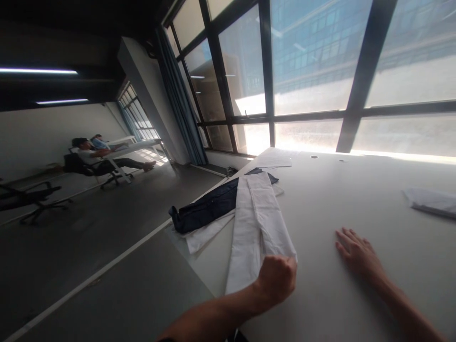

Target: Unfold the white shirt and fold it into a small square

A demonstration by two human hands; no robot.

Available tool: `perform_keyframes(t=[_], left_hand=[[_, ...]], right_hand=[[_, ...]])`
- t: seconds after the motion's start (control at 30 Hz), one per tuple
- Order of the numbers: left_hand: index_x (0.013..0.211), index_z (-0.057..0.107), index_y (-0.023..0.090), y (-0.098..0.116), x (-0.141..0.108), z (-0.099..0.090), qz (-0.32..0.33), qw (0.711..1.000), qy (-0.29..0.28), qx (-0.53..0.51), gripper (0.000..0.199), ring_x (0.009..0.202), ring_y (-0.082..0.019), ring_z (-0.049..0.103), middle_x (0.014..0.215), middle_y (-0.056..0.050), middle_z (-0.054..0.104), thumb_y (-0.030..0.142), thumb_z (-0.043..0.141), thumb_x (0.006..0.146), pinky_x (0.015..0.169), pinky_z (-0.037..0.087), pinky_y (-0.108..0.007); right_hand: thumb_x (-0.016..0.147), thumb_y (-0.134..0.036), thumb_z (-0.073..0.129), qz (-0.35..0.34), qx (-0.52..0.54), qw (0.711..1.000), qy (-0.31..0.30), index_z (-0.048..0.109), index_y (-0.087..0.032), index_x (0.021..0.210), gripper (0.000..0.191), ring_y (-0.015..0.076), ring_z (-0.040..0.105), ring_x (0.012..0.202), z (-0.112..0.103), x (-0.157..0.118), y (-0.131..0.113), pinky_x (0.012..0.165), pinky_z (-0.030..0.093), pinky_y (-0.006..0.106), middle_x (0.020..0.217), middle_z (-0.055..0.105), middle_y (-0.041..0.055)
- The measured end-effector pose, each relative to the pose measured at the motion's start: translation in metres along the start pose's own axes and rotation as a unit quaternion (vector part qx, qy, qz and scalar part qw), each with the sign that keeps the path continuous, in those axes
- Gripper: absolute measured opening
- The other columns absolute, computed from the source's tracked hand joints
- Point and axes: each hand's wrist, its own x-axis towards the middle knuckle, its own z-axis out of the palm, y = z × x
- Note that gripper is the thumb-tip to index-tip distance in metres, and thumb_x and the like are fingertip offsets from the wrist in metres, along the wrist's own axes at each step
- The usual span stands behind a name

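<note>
A long white folded garment [263,213] lies near the table's left side, with a lengthwise opening between its two strips. My left hand [278,278] is closed in a fist at its near right corner, gripping the cloth; the fingertips are hidden. Under the white garment, a dark navy garment [210,204] sticks out to the left, on top of another piece of white cloth [204,235]. My right hand [359,251] rests on the bare tabletop, fingers stretched out and holding nothing.
The white table [331,199] has its left edge beside the garments. White cloth [432,202] lies at the right, and a sheet-like white piece [276,161] at the back. Large windows [313,57] stand behind. Far left, people sit in chairs by another table [137,146].
</note>
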Motion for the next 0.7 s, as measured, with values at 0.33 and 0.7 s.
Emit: perform_keyframes(t=[0.33,0.7], left_hand=[[0.13,0.071,0.022,-0.078,-0.012,-0.031,-0.047,0.966,0.087,-0.238,0.041,0.124,-0.023,0.068,0.13,-0.008,0.074,0.036,0.04,0.108,0.111,0.05,-0.037],[0.155,0.05,0.02,-0.136,0.067,0.03,-0.157,0.987,0.034,0.022,0.055,0.156,-0.042,0.023,0.166,-0.015,0.039,0.042,0.041,0.106,0.124,0.017,-0.067]], right_hand=[[0.101,-0.038,0.039,0.017,0.026,0.999,0.005,0.059,-0.018,0.147,0.054,0.0327,0.037,0.152,-0.014,-0.001,-0.015,0.123,0.028,0.057,0.16,0.048,0.014],[0.102,-0.04,0.038,0.02,0.126,0.991,0.038,0.057,-0.011,0.147,0.057,0.0322,0.042,0.149,-0.014,0.003,-0.024,0.124,0.029,0.054,0.156,0.051,0.0188]])
